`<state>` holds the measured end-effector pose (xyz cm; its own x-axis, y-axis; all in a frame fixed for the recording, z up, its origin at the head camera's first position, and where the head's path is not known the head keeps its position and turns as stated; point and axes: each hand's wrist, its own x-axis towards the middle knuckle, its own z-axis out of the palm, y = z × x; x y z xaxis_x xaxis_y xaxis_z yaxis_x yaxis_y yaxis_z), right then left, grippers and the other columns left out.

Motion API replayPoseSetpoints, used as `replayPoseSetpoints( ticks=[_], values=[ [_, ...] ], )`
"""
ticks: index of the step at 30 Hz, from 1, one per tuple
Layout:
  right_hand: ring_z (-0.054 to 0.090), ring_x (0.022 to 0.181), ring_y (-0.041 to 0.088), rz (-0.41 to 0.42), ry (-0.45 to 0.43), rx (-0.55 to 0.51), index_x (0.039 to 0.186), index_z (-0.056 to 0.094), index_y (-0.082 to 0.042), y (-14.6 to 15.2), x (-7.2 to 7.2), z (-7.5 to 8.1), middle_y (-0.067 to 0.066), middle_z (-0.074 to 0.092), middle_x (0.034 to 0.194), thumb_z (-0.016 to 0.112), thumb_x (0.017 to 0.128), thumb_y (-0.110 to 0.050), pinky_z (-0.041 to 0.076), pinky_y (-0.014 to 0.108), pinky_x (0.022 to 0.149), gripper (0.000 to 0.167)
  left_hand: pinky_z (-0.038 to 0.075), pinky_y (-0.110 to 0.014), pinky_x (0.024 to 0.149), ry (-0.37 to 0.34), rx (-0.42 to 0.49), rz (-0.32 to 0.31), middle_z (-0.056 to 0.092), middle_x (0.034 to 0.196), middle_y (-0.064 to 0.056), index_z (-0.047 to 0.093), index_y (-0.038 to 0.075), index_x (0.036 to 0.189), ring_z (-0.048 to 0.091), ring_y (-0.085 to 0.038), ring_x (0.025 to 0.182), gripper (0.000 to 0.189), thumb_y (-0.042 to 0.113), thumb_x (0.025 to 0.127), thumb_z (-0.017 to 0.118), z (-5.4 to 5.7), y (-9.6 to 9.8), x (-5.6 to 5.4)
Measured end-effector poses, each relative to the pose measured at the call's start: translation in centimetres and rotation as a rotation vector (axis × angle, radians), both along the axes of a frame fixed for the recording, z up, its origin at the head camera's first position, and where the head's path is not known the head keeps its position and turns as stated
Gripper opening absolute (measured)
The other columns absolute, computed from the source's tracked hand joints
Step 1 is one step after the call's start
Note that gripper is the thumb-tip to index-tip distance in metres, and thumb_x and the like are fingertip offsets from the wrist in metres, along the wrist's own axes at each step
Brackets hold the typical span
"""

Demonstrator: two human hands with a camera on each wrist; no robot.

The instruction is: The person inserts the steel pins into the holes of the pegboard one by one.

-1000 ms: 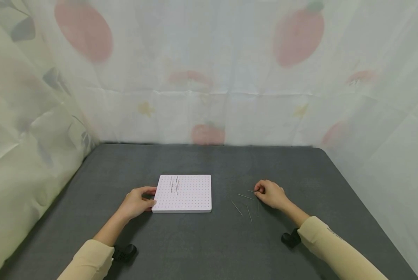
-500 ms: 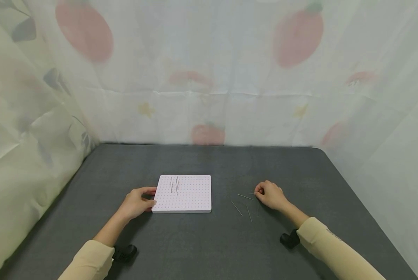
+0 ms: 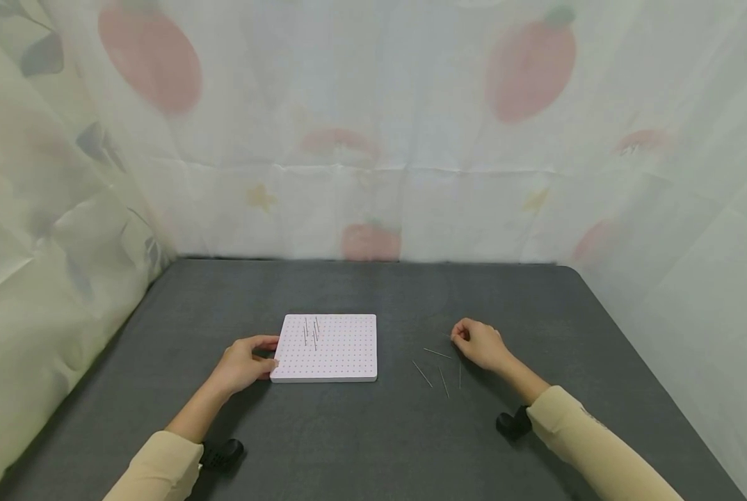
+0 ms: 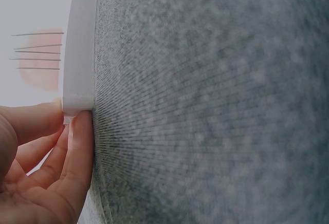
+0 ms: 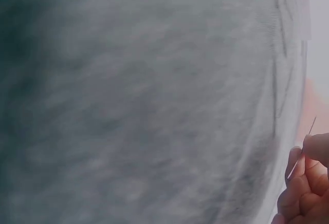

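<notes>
A white pegboard (image 3: 342, 362) with rows of small dotted holes lies on the dark table. Several thin metal pins (image 3: 315, 334) stand upright in its upper left part. My left hand (image 3: 238, 363) holds the board's left edge, with the thumb (image 4: 38, 121) at the top face and the fingers against the side. To the right, my right hand (image 3: 481, 346) is raised slightly over the table and pinches one thin metal pin (image 5: 312, 125) between thumb and fingertips. Several loose pins (image 3: 438, 353) lie on the table just left of and below that hand.
The dark grey table (image 3: 348, 445) carries the board left of centre. A pale curtain (image 3: 448, 209) with fruit prints hangs behind its far edge and along both sides. Each wrist wears a black camera (image 3: 222, 456).
My right hand has lifted a little and shifted slightly left, taking the pin off the table. The left hand and the board stay in place.
</notes>
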<state>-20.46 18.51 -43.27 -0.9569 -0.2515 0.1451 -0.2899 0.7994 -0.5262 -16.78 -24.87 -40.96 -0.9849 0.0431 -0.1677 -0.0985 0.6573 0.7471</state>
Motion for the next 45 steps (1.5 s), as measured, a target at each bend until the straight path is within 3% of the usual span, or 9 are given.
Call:
replayPoseSetpoints(
  ticks=[10,28,37,45],
  values=[
    [0.052,0.070,0.011,-0.004,0.013,-0.098,0.091,0.058,-0.007,-1.9,-0.7,0.6,0.001,0.060,0.080,0.055,0.090,-0.013,0.044,0.028,0.062,0.006,0.055,-0.029,0.065,0.000,-0.006,0.015,0.057,0.116,-0.019,0.051,-0.001,0.126,0.062,-0.015,0.080,0.047,0.003,0.081,0.063,-0.2,0.0,-0.2],
    [0.046,0.062,0.011,0.097,-0.033,-0.191,0.092,0.054,-0.007,-5.9,-1.0,1.6,0.001,0.056,0.079,0.051,0.093,-0.010,0.041,0.024,0.053,0.004,0.055,-0.030,0.065,0.005,0.002,-0.001,0.057,0.117,-0.021,0.051,-0.003,0.126,0.062,-0.016,0.082,0.046,0.003,0.082,0.063,0.1,0.0,0.0],
    [0.047,0.064,0.009,0.129,-0.020,-0.218,0.092,0.052,-0.005,-7.8,-1.1,1.9,0.000,0.055,0.077,0.054,0.090,-0.011,0.040,0.022,0.054,0.006,0.055,-0.030,0.065,0.003,0.005,-0.002,0.057,0.117,-0.021,0.051,-0.003,0.126,0.062,-0.016,0.081,0.046,0.004,0.081,0.064,-0.1,0.0,-0.1],
    [0.049,0.067,0.009,0.139,-0.015,-0.260,0.089,0.052,-0.012,-9.8,-1.3,1.9,-0.003,0.055,0.078,0.057,0.086,-0.008,0.042,0.021,0.057,0.007,0.055,-0.029,0.065,0.008,0.010,-0.004,0.057,0.117,-0.021,0.051,-0.002,0.126,0.063,-0.017,0.083,0.046,0.003,0.082,0.063,0.0,0.0,-0.1]
  ],
)
